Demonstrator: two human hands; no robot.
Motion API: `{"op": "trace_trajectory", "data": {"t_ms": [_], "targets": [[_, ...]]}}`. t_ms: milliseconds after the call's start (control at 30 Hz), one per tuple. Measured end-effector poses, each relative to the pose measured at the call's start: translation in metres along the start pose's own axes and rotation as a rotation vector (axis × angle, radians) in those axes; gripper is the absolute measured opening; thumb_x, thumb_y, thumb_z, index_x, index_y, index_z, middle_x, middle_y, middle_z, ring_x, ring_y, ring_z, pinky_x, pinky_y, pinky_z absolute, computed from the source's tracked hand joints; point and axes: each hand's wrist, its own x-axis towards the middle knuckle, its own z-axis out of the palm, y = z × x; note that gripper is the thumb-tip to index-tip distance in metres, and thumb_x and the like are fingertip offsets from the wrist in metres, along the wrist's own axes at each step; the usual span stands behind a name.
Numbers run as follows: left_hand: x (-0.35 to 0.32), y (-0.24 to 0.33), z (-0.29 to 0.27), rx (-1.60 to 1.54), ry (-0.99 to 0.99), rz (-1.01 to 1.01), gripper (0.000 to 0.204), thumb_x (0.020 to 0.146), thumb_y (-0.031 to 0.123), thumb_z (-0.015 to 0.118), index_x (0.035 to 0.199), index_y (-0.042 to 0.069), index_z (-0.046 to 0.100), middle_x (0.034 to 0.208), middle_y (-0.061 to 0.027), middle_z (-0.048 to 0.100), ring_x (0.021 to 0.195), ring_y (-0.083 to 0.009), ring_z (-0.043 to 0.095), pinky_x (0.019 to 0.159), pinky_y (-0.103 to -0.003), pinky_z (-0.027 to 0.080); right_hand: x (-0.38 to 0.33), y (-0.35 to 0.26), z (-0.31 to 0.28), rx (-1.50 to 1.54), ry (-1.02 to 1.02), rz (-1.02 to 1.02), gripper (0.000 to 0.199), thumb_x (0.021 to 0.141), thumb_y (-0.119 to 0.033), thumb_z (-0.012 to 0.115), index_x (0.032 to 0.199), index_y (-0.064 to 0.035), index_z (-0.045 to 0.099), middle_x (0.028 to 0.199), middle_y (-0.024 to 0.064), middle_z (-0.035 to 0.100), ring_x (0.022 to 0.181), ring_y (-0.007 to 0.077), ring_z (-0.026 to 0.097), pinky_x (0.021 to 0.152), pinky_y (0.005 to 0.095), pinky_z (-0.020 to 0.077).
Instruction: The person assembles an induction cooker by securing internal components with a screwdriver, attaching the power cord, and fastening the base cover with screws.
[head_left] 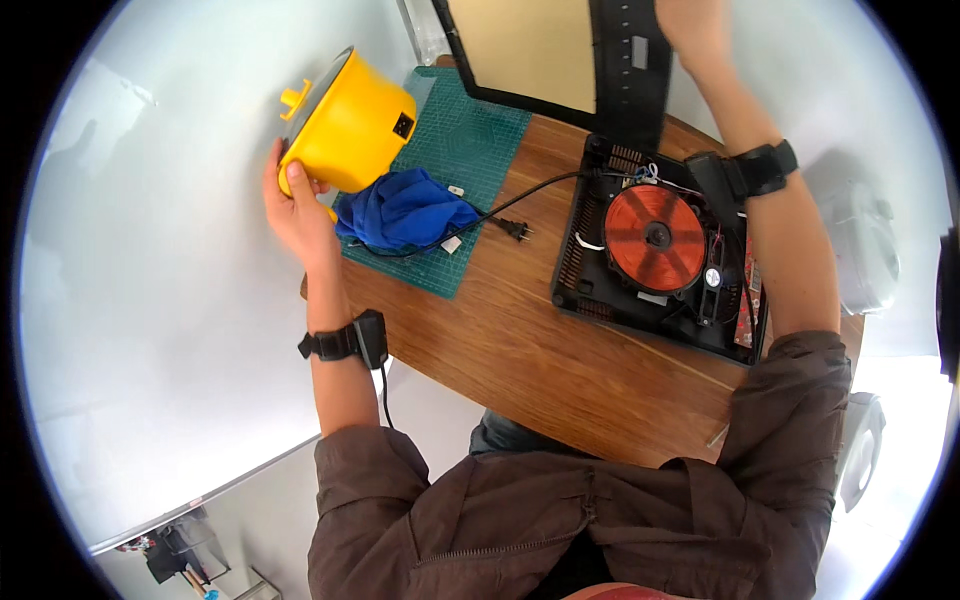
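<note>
At the left, my left hand (303,215) is closed on the lower edge of a yellow electric cooking pot (352,130). The pot is tilted, with a dark socket on its side and a yellow knob on its lid. Under it lies a crumpled blue cloth (405,210). My right hand (692,30) reaches to the upper edge of the view, beside a black-framed tan panel (535,50) that stands tilted at the back; its fingers are cut off. Below that arm lies an opened induction cooker base (580,255) with a round copper-red coil (655,238).
A green cutting mat (490,130) lies on the wooden table (500,330). A black cord with a two-pin plug (515,230) runs from the cooker base across the mat. White walls (180,260) stand close around the table. A pale rounded appliance (865,250) is at the right.
</note>
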Motion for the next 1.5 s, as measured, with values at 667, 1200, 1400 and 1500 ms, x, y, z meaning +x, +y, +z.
{"op": "trace_trajectory", "data": {"t_ms": [667, 1200, 1400, 1500], "targets": [[0.06, -0.135, 0.152, 0.348, -0.228, 0.515, 0.034, 0.101, 0.017, 0.064, 0.134, 0.014, 0.064, 0.118, -0.0188, 0.07, 0.11, -0.0421, 0.064, 0.095, -0.048, 0.051, -0.007, 0.0, -0.223, 0.085, 0.393, 0.015, 0.034, 0.098, -0.011, 0.068, 0.126, 0.0071, 0.068, 0.113, 0.0109, 0.073, 0.097, 0.0161, 0.069, 0.086, 0.0252, 0.0535], [0.029, -0.115, 0.107, 0.663, -0.465, 0.208, 0.07, 0.094, 0.026, 0.07, 0.158, 0.019, 0.043, 0.123, -0.0258, 0.062, 0.117, -0.0405, 0.056, 0.102, -0.049, 0.047, -0.066, 0.029, -0.339, 0.42, 0.537, 0.261, 0.025, 0.095, 0.001, 0.066, 0.119, 0.0096, 0.067, 0.11, 0.0155, 0.073, 0.101, 0.0238, 0.071, 0.09, 0.0305, 0.0572], [-0.001, -0.051, 0.114, 0.564, -0.36, 0.361, 0.064, 0.097, 0.029, 0.068, 0.154, 0.007, 0.047, 0.127, -0.0229, 0.061, 0.12, -0.0358, 0.056, 0.102, -0.045, 0.048, -0.078, 0.062, -0.374, 0.843, 0.588, 0.236, 0.033, 0.1, -0.007, 0.053, 0.127, 0.0087, 0.064, 0.121, 0.0151, 0.07, 0.109, 0.0229, 0.066, 0.096, 0.0321, 0.0514], [-0.013, 0.024, 0.131, 0.189, -0.643, 0.245, 0.055, 0.106, 0.036, 0.056, 0.153, 0.008, 0.049, 0.131, -0.0151, 0.063, 0.115, -0.0272, 0.063, 0.096, -0.037, 0.052, -0.09, -0.014, -0.329, 0.406, 0.522, 0.032, 0.033, 0.102, -0.01, 0.051, 0.126, 0.0067, 0.066, 0.118, 0.0123, 0.07, 0.107, 0.0201, 0.065, 0.096, 0.0303, 0.05]]}}
